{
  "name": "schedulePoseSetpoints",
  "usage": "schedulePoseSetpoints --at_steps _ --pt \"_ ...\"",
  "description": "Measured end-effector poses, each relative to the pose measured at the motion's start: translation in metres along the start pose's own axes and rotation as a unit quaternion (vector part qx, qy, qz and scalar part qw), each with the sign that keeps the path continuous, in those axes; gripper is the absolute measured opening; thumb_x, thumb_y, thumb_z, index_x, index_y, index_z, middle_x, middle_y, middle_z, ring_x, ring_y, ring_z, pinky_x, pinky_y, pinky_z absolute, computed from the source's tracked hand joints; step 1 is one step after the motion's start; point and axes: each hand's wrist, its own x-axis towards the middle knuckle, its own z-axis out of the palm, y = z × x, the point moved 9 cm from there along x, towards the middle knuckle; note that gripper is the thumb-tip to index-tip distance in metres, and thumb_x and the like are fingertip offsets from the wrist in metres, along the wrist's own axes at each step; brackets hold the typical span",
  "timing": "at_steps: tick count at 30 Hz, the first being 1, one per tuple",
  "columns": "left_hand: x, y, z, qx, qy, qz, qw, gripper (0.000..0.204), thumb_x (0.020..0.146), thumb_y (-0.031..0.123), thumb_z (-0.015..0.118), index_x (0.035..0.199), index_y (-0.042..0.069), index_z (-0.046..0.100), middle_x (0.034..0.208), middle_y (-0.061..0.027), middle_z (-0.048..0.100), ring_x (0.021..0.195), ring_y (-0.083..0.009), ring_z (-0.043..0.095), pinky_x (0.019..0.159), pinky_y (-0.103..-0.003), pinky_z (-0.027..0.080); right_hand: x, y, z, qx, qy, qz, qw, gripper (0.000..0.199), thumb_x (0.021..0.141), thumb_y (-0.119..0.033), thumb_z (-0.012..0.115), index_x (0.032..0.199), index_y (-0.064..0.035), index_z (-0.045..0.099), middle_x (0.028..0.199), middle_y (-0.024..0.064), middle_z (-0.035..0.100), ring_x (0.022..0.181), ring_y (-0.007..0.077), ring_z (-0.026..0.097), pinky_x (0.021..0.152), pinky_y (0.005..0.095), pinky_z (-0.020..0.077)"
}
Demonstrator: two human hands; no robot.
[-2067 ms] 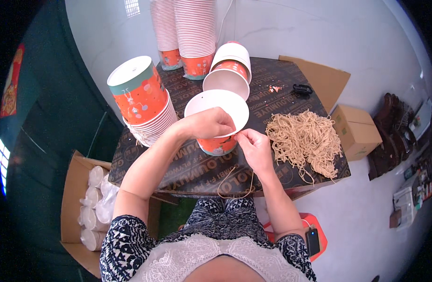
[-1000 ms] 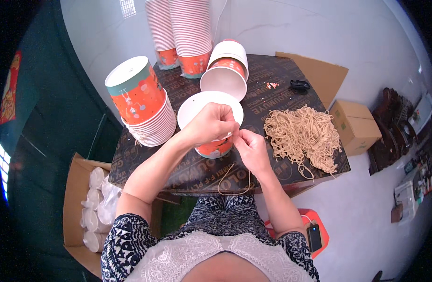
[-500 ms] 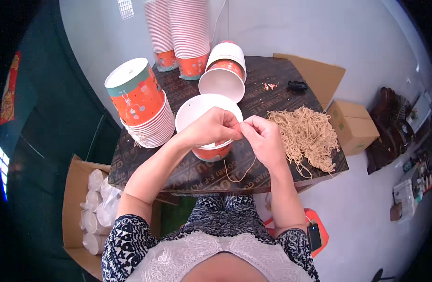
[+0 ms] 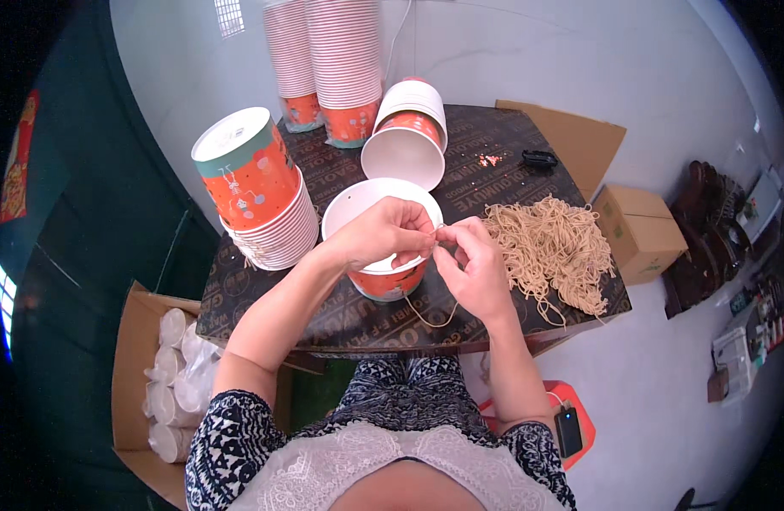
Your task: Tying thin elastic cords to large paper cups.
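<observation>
A paper bucket [image 4: 387, 287], orange outside and white inside, stands upright at the table's near edge with a small hole in its far wall. Above its right rim my two hands meet. My left hand [image 4: 390, 232] pinches a thin tan cord between thumb and forefinger. Close beside it, my right hand [image 4: 470, 266] grips the same cord, a small loop of it showing between the fingertips. From the bucket's side a slack length of cord [image 4: 426, 324] hangs over the tabletop. A heap of tan cords [image 4: 552, 255] lies right of my right hand.
Upside-down nested buckets [image 4: 268, 200] stand at left. Tall stacks of buckets [image 4: 348, 68] rise behind, near buckets lying on their side [image 4: 402, 152]. A small black object [image 4: 539, 159] lies at the table's far right. Cartons [image 4: 643, 230] flank the table; a power bank [image 4: 568, 432] rests on a red stool.
My right fingers have shifted slightly and opened a little, and a cord loop now shows between the hands. The slack cord hangs a bit lower.
</observation>
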Motion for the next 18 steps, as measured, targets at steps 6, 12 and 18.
schedulePoseSetpoints --at_steps 6,12,18 --pt "0.001 -0.001 -0.001 0.016 0.011 -0.005 1.0 0.007 0.086 0.0 0.065 0.087 -0.003 0.059 0.071 -0.0045 0.059 0.058 -0.0091 0.055 0.049 -0.021 0.042 -0.001 0.006 0.003 0.01 0.028 -0.04 0.999 0.01 0.083 -0.001 0.066 0.09 -0.0012 0.06 0.089 0.0102 0.057 0.068 0.0243 0.061 0.06 0.0348 0.049" --pt "0.002 -0.006 -0.006 0.006 0.039 -0.007 0.999 0.008 0.083 -0.001 0.066 0.084 -0.002 0.058 0.072 -0.0053 0.06 0.06 -0.0102 0.056 0.05 -0.022 0.044 -0.007 -0.005 0.003 -0.009 0.045 -0.045 0.998 0.011 0.082 0.001 0.066 0.088 -0.0027 0.058 0.089 0.011 0.056 0.07 0.0289 0.062 0.059 0.0371 0.0493" --pt "0.002 -0.003 -0.006 0.03 0.043 0.017 0.998 0.01 0.078 -0.006 0.066 0.079 -0.003 0.057 0.071 -0.0069 0.06 0.06 -0.012 0.056 0.052 -0.024 0.045 -0.011 -0.013 0.001 -0.02 0.047 -0.096 0.994 0.008 0.084 0.0 0.066 0.089 -0.0034 0.061 0.089 0.0107 0.056 0.07 0.0274 0.063 0.059 0.0363 0.0498"
